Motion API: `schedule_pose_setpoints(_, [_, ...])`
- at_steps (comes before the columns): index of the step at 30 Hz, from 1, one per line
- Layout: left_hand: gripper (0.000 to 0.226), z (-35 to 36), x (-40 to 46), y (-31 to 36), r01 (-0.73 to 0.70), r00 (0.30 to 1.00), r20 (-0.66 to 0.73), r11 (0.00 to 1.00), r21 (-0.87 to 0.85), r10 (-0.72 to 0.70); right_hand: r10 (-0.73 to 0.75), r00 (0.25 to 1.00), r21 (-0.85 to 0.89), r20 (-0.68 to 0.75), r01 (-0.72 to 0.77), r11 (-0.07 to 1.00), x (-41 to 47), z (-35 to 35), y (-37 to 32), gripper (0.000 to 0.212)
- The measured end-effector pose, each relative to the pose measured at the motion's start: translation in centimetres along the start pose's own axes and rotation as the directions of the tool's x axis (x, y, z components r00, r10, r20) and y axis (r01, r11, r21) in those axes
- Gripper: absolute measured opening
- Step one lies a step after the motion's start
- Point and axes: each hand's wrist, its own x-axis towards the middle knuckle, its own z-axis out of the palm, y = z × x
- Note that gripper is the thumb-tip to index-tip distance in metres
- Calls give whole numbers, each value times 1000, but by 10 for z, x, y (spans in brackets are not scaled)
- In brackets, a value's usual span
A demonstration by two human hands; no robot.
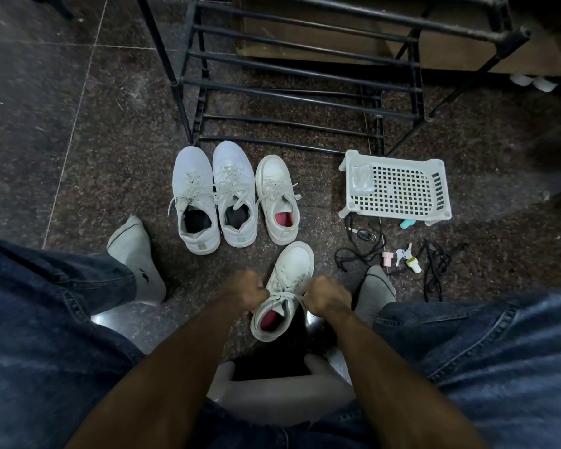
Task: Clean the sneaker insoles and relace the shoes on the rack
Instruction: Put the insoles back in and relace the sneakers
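Observation:
A white sneaker with a pink insole (287, 286) lies on the dark floor between my feet. My left hand (247, 290) grips one end of its white lace at the left side of the shoe. My right hand (326, 294) grips the other lace end at the right side, fingers curled. Its mate, another white sneaker with a pink insole (277, 199), stands further off. Left of that stands a pair of white sneakers with dark insoles (214, 196), laced. The black metal shoe rack (292, 76) rises behind them, its bars bare.
A white perforated plastic basket (397, 187) lies overturned on the floor at the right. Black laces (434, 267), small bottles (413, 264) and keys are scattered in front of it. My socked feet (136, 257) flank the sneaker; I sit on a white stool (272, 393).

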Motion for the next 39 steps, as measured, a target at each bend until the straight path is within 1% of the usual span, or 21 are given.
schedule_pose_setpoints(2, [19,3,-1,-1,26,999,-18,1000,12,-26,-1,1000,-66,-23,0,998,-3,3,0,50])
schedule_pose_setpoints(4, [18,7,0,-6,27,999,-16,999,-38,-28,-20,999,-92,-40,17,996,-6,4,2,55])
schedule_pose_setpoints(6, [15,11,3,-13,-3,1000,-16,988,-153,0,-58,998,-103,-35,54,993,-8,0,2,48])
schedule_pose_setpoints(8, [21,11,4,-15,-18,1000,-6,953,-303,17,-108,993,-126,-42,102,987,-11,-7,-3,36])
schedule_pose_setpoints(10, [27,12,8,-13,0,1000,-18,880,-475,-10,-208,977,-189,-37,198,962,-17,-11,-13,36])
schedule_pose_setpoints(12, [26,9,16,-7,-8,993,-101,820,-573,-61,-344,938,-264,-29,325,908,-28,-10,-30,40])
schedule_pose_setpoints(13, [21,7,20,-4,-27,984,-156,808,-589,-81,-398,917,-284,-5,381,880,-34,-8,-38,41])
schedule_pose_setpoints(15, [13,0,24,0,-38,963,-237,799,-601,-133,-441,891,-300,109,452,840,-44,4,-54,42])
schedule_pose_setpoints(16, [12,-3,25,1,-37,955,-256,795,-605,-150,-441,881,-303,171,473,827,-47,12,-57,44])
schedule_pose_setpoints(18, [12,-6,28,0,-43,950,-271,795,-605,-155,-448,864,-327,232,503,800,-51,26,-60,45])
schedule_pose_setpoints(22, [12,-4,31,-1,-33,960,-247,828,-560,-129,-444,877,-396,187,480,783,-52,34,-57,39])
schedule_pose_setpoints(26, [13,-3,31,3,-31,974,-214,881,-473,-81,-379,918,-422,122,393,817,-40,15,-43,36])
schedule_pose_setpoints(28, [13,-5,35,6,-52,980,-196,922,-384,-26,-331,940,-409,86,336,848,-30,1,-33,36])
schedule_pose_setpoints(30, [16,-9,39,14,-119,973,-222,955,-273,58,-306,951,-409,50,299,862,-21,-12,-25,35])
schedule_pose_setpoints(31, [23,-13,42,18,-167,961,-250,967,-190,117,-298,954,-417,40,287,862,-16,-19,-22,34])
schedule_pose_setpoints(33, [47,-25,48,32,-250,934,-258,968,16,246,-293,955,-454,36,277,847,-6,-30,-15,34])
schedule_pose_setpoints(35, [68,-35,58,48,-281,934,-178,945,168,309,-322,945,-494,52,305,814,1,-41,-11,32])
schedule_pose_setpoints(36, [75,-39,64,56,-271,949,-105,939,214,298,-344,937,-511,64,327,795,4,-45,-9,31])
schedule_pose_setpoints(38, [80,-43,78,67,-213,977,53,936,280,207,-387,918,-539,88,371,757,7,-49,-6,31])
schedule_pose_setpoints(39, [78,-43,83,69,-182,982,105,934,308,157,-401,912,-544,90,382,747,7,-50,-6,32])
